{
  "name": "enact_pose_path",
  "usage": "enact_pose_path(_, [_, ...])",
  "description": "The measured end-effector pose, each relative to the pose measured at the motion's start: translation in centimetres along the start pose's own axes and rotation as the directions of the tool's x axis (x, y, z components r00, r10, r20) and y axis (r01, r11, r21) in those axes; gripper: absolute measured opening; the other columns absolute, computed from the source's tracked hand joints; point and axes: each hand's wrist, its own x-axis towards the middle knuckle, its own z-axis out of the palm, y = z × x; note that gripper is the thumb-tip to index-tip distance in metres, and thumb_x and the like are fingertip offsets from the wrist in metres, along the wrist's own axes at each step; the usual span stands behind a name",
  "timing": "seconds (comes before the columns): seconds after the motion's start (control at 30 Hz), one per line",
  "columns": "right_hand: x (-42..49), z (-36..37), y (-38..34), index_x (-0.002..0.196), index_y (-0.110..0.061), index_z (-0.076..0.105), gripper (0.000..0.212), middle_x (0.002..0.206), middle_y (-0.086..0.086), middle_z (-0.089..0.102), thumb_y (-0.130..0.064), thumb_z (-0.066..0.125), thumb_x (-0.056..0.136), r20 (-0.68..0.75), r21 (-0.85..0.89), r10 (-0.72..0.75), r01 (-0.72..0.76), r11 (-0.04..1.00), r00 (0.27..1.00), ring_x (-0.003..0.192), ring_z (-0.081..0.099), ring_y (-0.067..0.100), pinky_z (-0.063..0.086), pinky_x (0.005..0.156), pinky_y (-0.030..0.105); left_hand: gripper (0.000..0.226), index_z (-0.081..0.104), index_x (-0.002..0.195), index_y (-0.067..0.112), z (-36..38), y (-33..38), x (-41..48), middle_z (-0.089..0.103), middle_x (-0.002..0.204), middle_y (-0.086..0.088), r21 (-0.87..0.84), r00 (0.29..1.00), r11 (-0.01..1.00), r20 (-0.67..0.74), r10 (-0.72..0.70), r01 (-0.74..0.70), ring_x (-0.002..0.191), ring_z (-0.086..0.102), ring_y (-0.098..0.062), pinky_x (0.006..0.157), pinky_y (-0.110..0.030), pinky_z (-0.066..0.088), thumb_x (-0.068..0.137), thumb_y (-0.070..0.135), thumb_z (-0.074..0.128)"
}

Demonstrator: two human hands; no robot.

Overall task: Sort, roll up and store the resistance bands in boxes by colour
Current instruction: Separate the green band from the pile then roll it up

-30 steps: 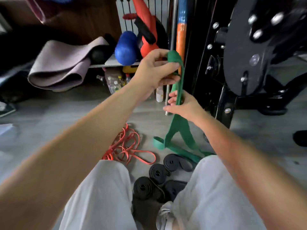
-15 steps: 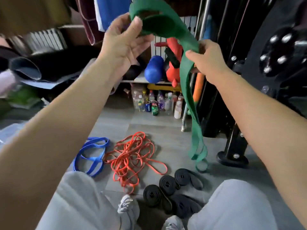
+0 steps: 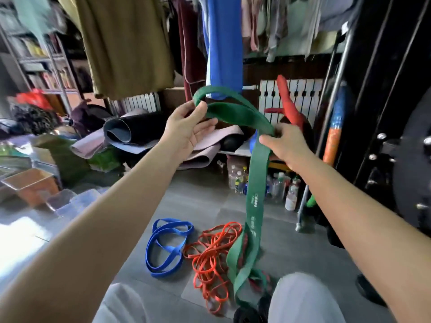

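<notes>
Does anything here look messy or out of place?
The orange bands lie in a tangled heap on the floor, unrolled, the blue band loose beside them. The green band, hooked on the thumb of the left hand and pinched by the right hand, trails onto that heap. Nothing looks damaged.

Home room used as gym: hanging clothes (image 3: 126, 43), radiator (image 3: 293, 94), rolled mats (image 3: 130, 131), black weight machine (image 3: 396, 113).
</notes>
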Motion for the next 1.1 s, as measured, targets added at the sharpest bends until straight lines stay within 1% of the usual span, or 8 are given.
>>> enact_pose_path(0.13, [-4.2, 4.4, 5.3, 0.081, -0.006, 0.067, 0.004, 0.067, 0.005, 0.06, -0.003, 0.066, 0.08, 0.114, -0.071, 0.111, -0.103, 0.992, 0.987, 0.055, 0.052, 0.009, 0.04, 0.051, 0.017, 0.011, 0.059, 0.102, 0.012, -1.2, -2.7, -1.4, 0.069, 0.084, -0.004, 0.101, 0.996, 0.992, 0.046, -0.076, 0.071, 0.062, 0.067, -0.013, 0.064, -0.024, 0.057, 0.096, 0.014, 0.051])
enact_pose_path(0.23, [-6.2, 7.1, 8.3, 0.09, -0.004, 0.07, 0.01, 0.085, 0.014, 0.07, -0.01, 0.069, 0.081, 0.237, -0.134, 0.208, -0.18, 0.974, 0.949, 0.079, 0.064, 0.026, 0.049, 0.071, 0.028, 0.024, 0.055, 0.115, 0.007, -1.4, -5.2, -2.7, 0.065, 0.086, -0.01, 0.221, 0.978, 0.955, 0.019, -0.209, 0.2, 0.057, 0.065, -0.015, 0.06, -0.025, 0.057, 0.091, 0.011, 0.059])
enact_pose_path(0.33, [-7.3, 7.9, 9.2, 0.095, -0.017, 0.063, 0.024, 0.08, -0.003, 0.063, -0.021, 0.075, 0.075, 0.303, -0.205, 0.2, -0.141, 0.968, 0.932, 0.078, 0.061, 0.02, 0.045, 0.069, 0.026, 0.028, 0.058, 0.108, 0.011, -2.0, -7.7, -4.3, 0.066, 0.08, -0.009, 0.401, 0.952, 0.87, -0.02, -0.305, 0.287, 0.052, 0.064, -0.012, 0.054, -0.023, 0.056, 0.083, 0.003, 0.068])
enact_pose_path(0.43, [-8.4, 7.3, 9.5, 0.116, -0.036, 0.053, 0.062, 0.099, -0.007, 0.058, -0.028, 0.084, 0.063, 0.483, -0.157, 0.137, -0.068, 0.985, 0.865, 0.085, 0.061, 0.016, 0.052, 0.081, 0.034, 0.032, 0.062, 0.096, 0.019, -3.4, -9.7, -6.1, 0.069, 0.079, -0.001, 0.697, 0.938, 0.688, 0.064, -0.34, 0.203, 0.058, 0.066, -0.01, 0.061, -0.026, 0.058, 0.073, 0.004, 0.077])
enact_pose_path(0.53, [-9.9, 6.7, 9.6, 0.103, -0.042, 0.058, 0.056, 0.104, -0.009, 0.066, -0.042, 0.085, 0.053, 0.607, -0.098, 0.112, -0.065, 0.993, 0.787, 0.093, 0.065, 0.013, 0.053, 0.086, 0.041, 0.043, 0.061, 0.104, 0.023, -4.7, -11.4, -7.9, 0.071, 0.081, 0.0, 0.86, 0.906, 0.505, 0.149, -0.397, 0.08, 0.067, 0.066, -0.014, 0.068, -0.033, 0.057, 0.068, 0.015, 0.082])
enact_pose_path(0.73, [-11.4, 6.6, 9.2, 0.111, -0.028, 0.064, 0.059, 0.103, -0.009, 0.067, -0.037, 0.085, 0.057, 0.543, -0.026, 0.089, -0.089, 0.996, 0.835, 0.095, 0.062, 0.007, 0.047, 0.086, 0.028, 0.048, 0.057, 0.116, 0.014, -5.6, -12.6, -8.7, 0.073, 0.094, -0.009, 0.633, 0.882, 0.69, 0.024, -0.471, 0.352, 0.08, 0.07, -0.027, 0.075, -0.037, 0.058, 0.073, 0.005, 0.077])
enact_pose_path(0.87, [-10.7, 7.3, 9.8, 0.124, -0.029, 0.055, 0.069, 0.116, -0.007, 0.061, -0.035, 0.084, 0.061, 0.49, -0.032, 0.089, -0.085, 0.996, 0.867, 0.106, 0.057, 0.008, 0.046, 0.093, 0.029, 0.037, 0.058, 0.106, 0.014, -6.0, -12.7, -8.0, 0.074, 0.083, -0.007, 0.391, 0.872, 0.817, 0.069, -0.486, 0.424, 0.073, 0.07, -0.021, 0.066, -0.029, 0.057, 0.077, -0.007, 0.068])
enact_pose_path(1.1, [-8.5, 8.6, 11.1, 0.099, -0.023, 0.065, 0.034, 0.095, -0.007, 0.07, -0.023, 0.082, 0.069, 0.545, 0.005, 0.095, -0.117, 0.993, 0.833, 0.09, 0.065, 0.005, 0.051, 0.09, 0.032, 0.033, 0.056, 0.106, 0.003, -8.3, -14.0, -6.1, 0.072, 0.082, -0.011, 0.18, 0.855, 0.856, 0.11, -0.508, 0.485, 0.066, 0.068, -0.017, 0.057, -0.021, 0.054, 0.075, -0.006, 0.063])
